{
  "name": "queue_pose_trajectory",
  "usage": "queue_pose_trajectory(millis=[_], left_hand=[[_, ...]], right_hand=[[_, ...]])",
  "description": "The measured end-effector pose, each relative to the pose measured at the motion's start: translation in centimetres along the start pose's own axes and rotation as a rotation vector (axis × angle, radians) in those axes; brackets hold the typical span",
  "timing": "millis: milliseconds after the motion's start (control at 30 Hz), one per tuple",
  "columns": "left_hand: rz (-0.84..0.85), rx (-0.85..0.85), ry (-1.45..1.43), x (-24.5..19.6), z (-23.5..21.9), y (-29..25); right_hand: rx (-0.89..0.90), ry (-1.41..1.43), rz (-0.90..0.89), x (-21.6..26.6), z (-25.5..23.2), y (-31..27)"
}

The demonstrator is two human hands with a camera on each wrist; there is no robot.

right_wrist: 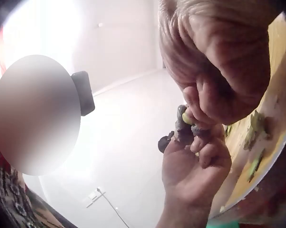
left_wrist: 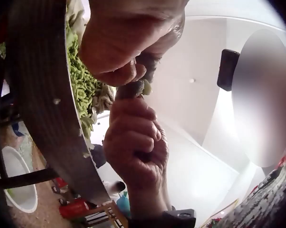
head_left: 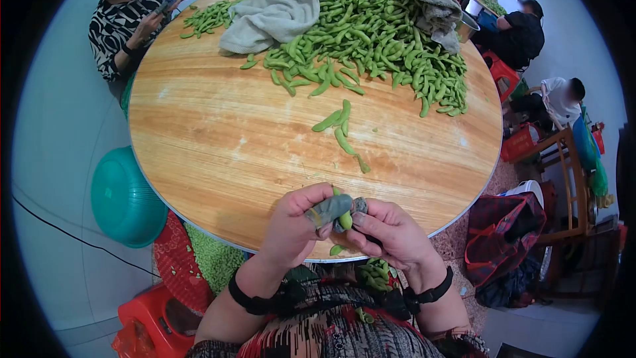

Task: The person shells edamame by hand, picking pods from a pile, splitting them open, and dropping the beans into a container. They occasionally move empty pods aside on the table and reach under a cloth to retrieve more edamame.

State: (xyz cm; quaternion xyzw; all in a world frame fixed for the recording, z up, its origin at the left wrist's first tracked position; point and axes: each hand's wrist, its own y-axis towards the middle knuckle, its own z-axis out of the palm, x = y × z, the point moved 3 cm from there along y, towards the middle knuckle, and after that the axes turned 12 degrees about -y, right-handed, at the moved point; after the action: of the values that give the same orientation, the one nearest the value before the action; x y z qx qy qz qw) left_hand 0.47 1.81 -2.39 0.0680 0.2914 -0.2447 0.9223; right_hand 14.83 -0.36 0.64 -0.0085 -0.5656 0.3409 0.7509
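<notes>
Close over the near edge of the round wooden table [head_left: 199, 132], both hands meet at one green edamame pod [head_left: 345, 219]. My left hand [head_left: 291, 225] pinches it, its thumb wrapped in a grey-green cover [head_left: 333, 208]. From the other side my right hand [head_left: 395, 231] pinches the pod too, with a dark cover on a finger. In the right wrist view a bit of light green [right_wrist: 186, 118] shows between the fingertips; the curled right hand [right_wrist: 219, 61] hides the rest. Just beneath the hands lies another pod [head_left: 336, 250].
A large heap of edamame pods [head_left: 358, 26] covers the table's far side, with grey cloths [head_left: 275, 13] on it. Several loose pods [head_left: 341, 134] lie mid-table. Below left are shelled beans [head_left: 212, 258], a teal basin [head_left: 126, 195] and a red stool [head_left: 156, 318]. Other people sit around.
</notes>
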Motion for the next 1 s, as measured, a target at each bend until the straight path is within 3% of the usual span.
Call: queue_pose_trajectory(millis=[67, 100, 167, 200, 267, 400, 467, 500, 567, 600, 700, 733, 767, 800, 833, 900, 967, 1000], left_hand=[[0.046, -0.114, 0.241, -0.4, 1.4, 0.1], [0.046, -0.115, 0.241, -0.3, 1.4, 0.2], [0.232, -0.173, 0.789, -0.7, 1.6, 0.4], [0.233, -0.173, 0.788, -0.5, 1.7, 0.4], [0.238, -0.277, 0.657, -0.4, 1.6, 0.3], [0.280, -0.206, 0.636, -0.6, 0.5, 0.4], [0.446, -0.089, 0.957, -1.2, 1.1, 0.6], [0.445, -0.089, 0.954, -1.3, 1.6, 0.4], [0.346, -0.162, 1.074, -1.6, 2.9, -0.1], [0.346, -0.164, 1.073, -1.8, 3.0, -0.2], [0.376, -0.072, 1.105, -2.2, 2.7, -0.3], [0.443, 0.102, 1.202, -2.1, 2.4, -0.4], [0.509, 0.281, 1.293, -2.0, 2.3, -0.6], [0.509, 0.280, 1.293, -2.1, 2.3, -0.7], [0.528, 0.290, 1.250, -2.2, 2.3, -0.9], [0.547, 0.302, 1.205, -2.3, 2.5, -0.8], [0.533, 0.128, 1.101, -2.5, 2.3, -0.4], [0.534, 0.129, 1.101, -2.3, 2.1, -0.5]], right_hand=[[-0.118, -0.279, -0.112, -0.3, -0.6, 0.2], [-0.117, -0.279, -0.112, -0.6, -0.6, 0.4], [-0.282, -0.532, -0.248, -0.4, -0.8, 0.5], [-0.283, -0.534, -0.248, -0.2, -0.9, 0.5], [-0.194, -0.147, -0.105, -0.2, -1.4, 0.8], [-0.138, -0.242, -0.101, -0.1, -1.7, 1.0], [-0.557, -0.730, -0.332, 2.0, -2.3, 0.6], [-0.558, -0.732, -0.330, 2.7, -2.1, 0.4], [-0.367, -0.521, -0.286, 3.3, -1.5, 0.4], [-0.267, -0.583, -0.264, 2.8, -1.7, 0.8], [-0.239, -0.548, -0.230, 2.8, -1.3, 0.5], [-0.237, -0.547, -0.229, 2.5, -1.5, 0.6], [-0.111, -0.225, -0.130, 1.7, -1.7, 0.7], [0.014, 0.097, -0.030, 0.9, -1.7, 0.8], [0.014, 0.097, -0.029, 0.2, -1.7, 1.0], [0.195, 0.502, -0.026, -0.8, -0.8, 1.5], [0.213, 0.567, -0.015, -0.7, -0.5, 1.9], [0.033, 0.333, -0.064, -0.2, -0.8, 2.0]])
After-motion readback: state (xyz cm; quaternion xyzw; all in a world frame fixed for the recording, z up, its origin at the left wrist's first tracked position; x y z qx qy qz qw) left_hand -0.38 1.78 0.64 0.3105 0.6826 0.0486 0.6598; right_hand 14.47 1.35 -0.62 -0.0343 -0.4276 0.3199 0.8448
